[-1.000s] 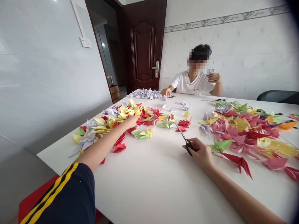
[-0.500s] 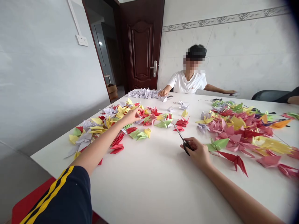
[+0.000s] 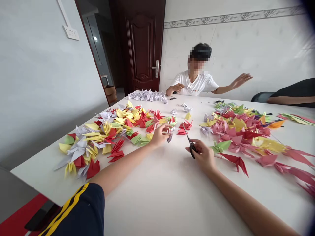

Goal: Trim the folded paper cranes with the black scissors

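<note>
My left hand pinches a small pale lavender folded paper crane above the table, its fingers hiding part of it. In my right hand is a pair of scissors with black handles. Their blades look closed and point away from me toward a red paper crane. Left of my left hand spreads a mixed pile of red, yellow, green and white cranes. A green crane lies just right of my right hand.
Another heap of mostly pink cranes covers the right side of the white table. White cranes are massed at the far edge. Across the table sits a person in a white shirt, one hand raised. Another person's arm shows at far right.
My left hand has moved right, away from the mixed pile, with a lavender crane in its fingers. The scissors stay in my right hand. The person opposite has raised both hands; the view has shifted right.
</note>
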### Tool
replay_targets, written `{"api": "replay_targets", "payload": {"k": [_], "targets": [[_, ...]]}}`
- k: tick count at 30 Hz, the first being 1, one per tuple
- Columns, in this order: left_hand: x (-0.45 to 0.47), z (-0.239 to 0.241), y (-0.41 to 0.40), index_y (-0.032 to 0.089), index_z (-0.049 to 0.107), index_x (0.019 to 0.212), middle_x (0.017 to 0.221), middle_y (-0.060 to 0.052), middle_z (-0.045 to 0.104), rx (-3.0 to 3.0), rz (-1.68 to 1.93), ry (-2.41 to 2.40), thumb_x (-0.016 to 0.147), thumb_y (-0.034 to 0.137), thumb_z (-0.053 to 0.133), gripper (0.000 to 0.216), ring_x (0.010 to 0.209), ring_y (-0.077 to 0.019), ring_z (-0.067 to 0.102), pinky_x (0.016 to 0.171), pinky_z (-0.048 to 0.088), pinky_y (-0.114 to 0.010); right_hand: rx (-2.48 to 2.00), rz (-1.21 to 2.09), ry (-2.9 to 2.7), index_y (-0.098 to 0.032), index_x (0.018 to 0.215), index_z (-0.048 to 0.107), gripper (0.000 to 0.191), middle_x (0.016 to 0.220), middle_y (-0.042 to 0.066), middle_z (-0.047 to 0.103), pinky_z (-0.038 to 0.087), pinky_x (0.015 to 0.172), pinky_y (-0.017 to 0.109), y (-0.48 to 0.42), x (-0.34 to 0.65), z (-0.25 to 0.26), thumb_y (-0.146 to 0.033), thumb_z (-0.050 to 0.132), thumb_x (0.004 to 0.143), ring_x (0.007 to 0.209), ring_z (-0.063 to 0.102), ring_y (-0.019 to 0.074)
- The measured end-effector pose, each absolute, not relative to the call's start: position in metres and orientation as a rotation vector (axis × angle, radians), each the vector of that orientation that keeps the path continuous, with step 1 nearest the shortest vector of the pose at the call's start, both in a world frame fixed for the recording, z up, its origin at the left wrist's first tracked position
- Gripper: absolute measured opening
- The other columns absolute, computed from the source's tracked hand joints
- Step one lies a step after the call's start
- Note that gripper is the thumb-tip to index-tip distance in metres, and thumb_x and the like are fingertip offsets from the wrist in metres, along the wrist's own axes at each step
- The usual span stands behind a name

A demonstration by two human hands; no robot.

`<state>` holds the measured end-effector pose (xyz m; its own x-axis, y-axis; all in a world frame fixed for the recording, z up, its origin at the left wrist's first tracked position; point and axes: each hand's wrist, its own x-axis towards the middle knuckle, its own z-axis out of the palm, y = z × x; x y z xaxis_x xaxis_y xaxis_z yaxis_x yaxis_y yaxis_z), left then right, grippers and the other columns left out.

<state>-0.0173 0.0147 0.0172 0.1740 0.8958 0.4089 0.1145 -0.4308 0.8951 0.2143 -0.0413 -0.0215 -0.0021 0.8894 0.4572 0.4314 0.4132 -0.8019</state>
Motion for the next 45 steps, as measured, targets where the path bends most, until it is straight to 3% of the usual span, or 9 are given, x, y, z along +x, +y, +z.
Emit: {"api": "replay_targets", "payload": {"k": [5,13,17,21,27,30,34,38,45], "targets": [[0.007,-0.002,0.001,0.019,0.064,0.108,0.091,-0.002,0.063,1.840,1.255,1.016,0.075,0.012,0.064,0.033,0.090,-0.0153,0.061,0.074,0.048,-0.023,-1.127,0.666,-1.578,-0.022,0.109,0.061,0.041,0.092,0.008,0.073,0.048,0.057,0.028,-0.043,0.214,-0.018,-0.049,0.072,0.080,0.068,0.062,0.0175],[0.007,-0.004,-0.005,0.021,0.058,0.122,0.095,-0.002,0.062,1.946,1.152,1.008,0.071,0.015,0.067,0.052,0.087,-0.0155,0.060,0.069,0.046,-0.023,-0.824,0.990,-1.623,-0.029,0.120,0.054,0.036,0.125,0.010,0.064,0.049,0.062,0.027,-0.052,0.208,-0.006,-0.044,0.064,0.088,0.087,0.061,0.0175],[0.006,-0.005,-0.004,0.021,0.057,0.125,0.107,-0.005,0.061,2.001,1.098,0.996,0.071,0.019,0.067,0.055,0.094,-0.0181,0.060,0.065,0.046,-0.022,-0.803,1.052,-1.652,-0.027,0.118,0.055,0.038,0.115,0.009,0.065,0.050,0.061,0.027,-0.051,0.208,-0.008,-0.044,0.067,0.086,0.084,0.061,0.0179],[0.004,-0.009,-0.002,0.020,0.063,0.114,0.096,-0.002,0.065,1.949,1.055,1.019,0.074,0.020,0.065,0.040,0.079,-0.0146,0.059,0.064,0.045,-0.022,-0.786,1.086,-1.607,-0.024,0.110,0.057,0.034,0.090,0.005,0.067,0.052,0.057,0.028,-0.049,0.210,-0.011,-0.043,0.069,0.085,0.068,0.058,0.0150],[0.000,-0.014,0.006,0.017,0.064,0.105,0.068,0.003,0.061,1.725,1.148,1.005,0.077,0.022,0.064,0.028,0.061,-0.0129,0.057,0.063,0.044,-0.024,-0.767,1.058,-1.617,-0.024,0.111,0.058,0.033,0.093,0.007,0.067,0.059,0.067,0.033,-0.050,0.211,-0.012,-0.042,0.070,0.085,0.083,0.063,0.0194],[-0.001,-0.011,0.008,0.014,0.071,0.091,0.076,-0.003,0.066,1.692,1.176,1.022,0.080,0.025,0.061,0.018,0.066,-0.0139,0.058,0.068,0.046,-0.026,-0.763,1.041,-1.626,-0.024,0.111,0.058,0.033,0.095,0.008,0.068,0.060,0.070,0.034,-0.051,0.211,-0.014,-0.041,0.070,0.085,0.086,0.065,0.0205],[-0.002,-0.004,0.005,0.017,0.073,0.106,0.107,-0.008,0.066,1.636,1.206,0.912,0.079,0.021,0.053,0.033,0.087,-0.0176,0.061,0.080,0.048,-0.029,-0.754,1.012,-1.614,-0.025,0.112,0.057,0.035,0.098,0.008,0.067,0.061,0.074,0.039,-0.051,0.211,-0.017,-0.041,0.071,0.085,0.096,0.067,0.0247],[-0.001,-0.001,-0.003,0.024,0.061,0.127,0.130,-0.008,0.056,1.580,1.159,0.748,0.075,0.020,0.060,0.052,0.107,-0.0211,0.058,0.091,0.049,-0.032,-0.757,0.951,-1.638,-0.024,0.114,0.055,0.038,0.102,0.010,0.068,0.061,0.080,0.043,-0.052,0.213,-0.021,-0.042,0.071,0.085,0.100,0.068,0.0268],[0.003,-0.006,-0.004,0.021,0.049,0.136,0.119,-0.011,0.060,1.530,1.126,0.786,0.077,0.037,0.077,0.067,0.090,-0.0180,0.064,0.076,0.053,-0.029,-0.731,0.820,-1.790,-0.023,0.117,0.054,0.039,0.114,0.013,0.068,0.062,0.082,0.044,-0.056,0.215,-0.019,-0.041,0.068,0.086,0.089,0.070,0.0236]]}}
